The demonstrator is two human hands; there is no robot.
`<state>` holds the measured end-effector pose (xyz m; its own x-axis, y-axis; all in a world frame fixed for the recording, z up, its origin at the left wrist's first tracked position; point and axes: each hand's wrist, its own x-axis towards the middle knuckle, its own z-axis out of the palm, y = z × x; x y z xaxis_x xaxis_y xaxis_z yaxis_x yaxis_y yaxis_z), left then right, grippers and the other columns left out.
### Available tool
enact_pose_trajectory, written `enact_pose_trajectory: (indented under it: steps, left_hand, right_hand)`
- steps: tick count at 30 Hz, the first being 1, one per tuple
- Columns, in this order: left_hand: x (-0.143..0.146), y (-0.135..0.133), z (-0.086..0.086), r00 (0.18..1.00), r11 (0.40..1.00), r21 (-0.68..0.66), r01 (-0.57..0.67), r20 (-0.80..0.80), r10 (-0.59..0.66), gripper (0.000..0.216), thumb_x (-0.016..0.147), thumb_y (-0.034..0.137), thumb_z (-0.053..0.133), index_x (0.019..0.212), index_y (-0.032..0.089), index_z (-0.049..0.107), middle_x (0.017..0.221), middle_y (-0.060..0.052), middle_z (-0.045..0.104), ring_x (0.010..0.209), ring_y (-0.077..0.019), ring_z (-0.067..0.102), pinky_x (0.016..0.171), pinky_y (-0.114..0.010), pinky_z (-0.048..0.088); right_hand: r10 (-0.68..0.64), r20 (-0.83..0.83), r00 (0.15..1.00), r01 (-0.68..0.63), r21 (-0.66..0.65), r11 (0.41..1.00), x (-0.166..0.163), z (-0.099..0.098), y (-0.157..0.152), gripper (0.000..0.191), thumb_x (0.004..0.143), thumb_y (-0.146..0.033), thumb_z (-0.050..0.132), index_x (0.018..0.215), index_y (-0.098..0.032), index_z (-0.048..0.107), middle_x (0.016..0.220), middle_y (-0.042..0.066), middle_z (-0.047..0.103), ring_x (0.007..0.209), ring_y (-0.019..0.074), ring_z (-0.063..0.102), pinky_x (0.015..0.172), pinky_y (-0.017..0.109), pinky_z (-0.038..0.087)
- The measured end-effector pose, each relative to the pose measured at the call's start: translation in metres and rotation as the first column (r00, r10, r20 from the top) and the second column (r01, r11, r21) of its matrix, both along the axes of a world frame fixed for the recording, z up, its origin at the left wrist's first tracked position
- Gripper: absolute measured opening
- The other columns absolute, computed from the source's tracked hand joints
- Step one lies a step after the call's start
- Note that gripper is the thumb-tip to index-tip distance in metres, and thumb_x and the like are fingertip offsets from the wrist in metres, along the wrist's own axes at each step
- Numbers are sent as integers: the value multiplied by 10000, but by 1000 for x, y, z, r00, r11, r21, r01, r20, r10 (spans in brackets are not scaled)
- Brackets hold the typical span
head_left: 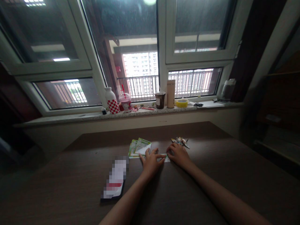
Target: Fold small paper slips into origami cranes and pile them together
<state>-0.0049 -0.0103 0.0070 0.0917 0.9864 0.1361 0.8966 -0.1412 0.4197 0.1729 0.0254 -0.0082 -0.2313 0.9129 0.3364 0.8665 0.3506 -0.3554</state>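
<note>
Both of my hands rest on a dark wooden table (211,175). My left hand (151,161) lies flat with fingers spread, pressing down on a small piece of paper (167,158). My right hand (179,154) has its fingers curled down onto the same paper's right end. Green and white paper sheets (139,147) lie just left of my left hand. A small folded paper figure (180,142) sits just beyond my right hand.
A phone (114,181) lies on the table to the left. The stone windowsill (82,117) carries a checkered bottle (112,100), a pink cup (126,102), a dark cup (160,99), a tan flask (171,93), a tape roll (182,102) and scissors (198,104).
</note>
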Motion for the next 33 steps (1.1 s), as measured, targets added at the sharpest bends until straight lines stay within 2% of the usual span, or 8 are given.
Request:
enact_pose_trajectory:
  steps: [17, 20, 23, 27, 29, 33]
  left_hand:
    - [-1, 0, -2, 1000, 999, 33, 5, 11, -6, 226, 837, 456, 628, 1043, 508, 704, 1410, 66, 546, 1407, -339, 284, 1073, -762, -19]
    - [-2, 0, -4, 999, 999, 50, -1, 36, -1, 267, 830, 450, 639, 1089, 489, 687, 1400, 58, 556, 1398, -328, 297, 1082, -753, -13]
    - [-2, -1, -4, 999, 998, 59, -11, 44, 8, 205, 827, 442, 644, 1018, 427, 715, 1383, 46, 568, 1389, -317, 311, 1096, -737, 15]
    - [-1, -3, -2, 1000, 997, 79, -12, 26, 10, 146, 830, 430, 642, 933, 353, 712, 1377, 41, 570, 1381, -318, 318, 1097, -735, 48]
    - [-1, -4, -2, 1000, 997, 76, -16, 18, 15, 140, 830, 425, 645, 924, 344, 709, 1383, 43, 566, 1383, -320, 314, 1099, -732, 50]
    - [-2, -3, -2, 999, 997, 77, -18, 30, 16, 136, 826, 416, 654, 915, 342, 725, 1380, 34, 567, 1387, -326, 310, 1110, -720, 46]
  right_hand:
    - [-1, -10, 1000, 1, 25, 1000, 0, -6, 1, 145, 893, -295, 559, 976, -265, 673, 1086, 53, 612, 1078, 246, 520, 918, 394, 381]
    - [46, -31, 998, -45, 28, 999, 2, -8, 1, 183, 912, -264, 520, 1009, -261, 675, 1099, 63, 608, 1072, 247, 518, 942, 412, 386]
    - [127, -131, 983, -120, 58, 991, 5, -10, 1, 238, 912, -200, 487, 1068, -234, 663, 1108, 79, 601, 1084, 234, 516, 981, 409, 389]
    - [279, -216, 936, -260, 113, 959, 9, -10, -2, 250, 817, -110, 559, 1006, -219, 680, 1099, 70, 620, 1092, 224, 520, 1000, 401, 393]
    - [331, -224, 917, -312, 115, 943, 9, -8, -4, 218, 803, -128, 599, 967, -233, 698, 1086, 57, 640, 1086, 221, 526, 1003, 405, 393]
    - [385, -200, 901, -383, 53, 922, 10, -3, -9, 168, 804, -282, 698, 969, -271, 725, 1072, 34, 671, 1096, 222, 529, 1017, 404, 384]
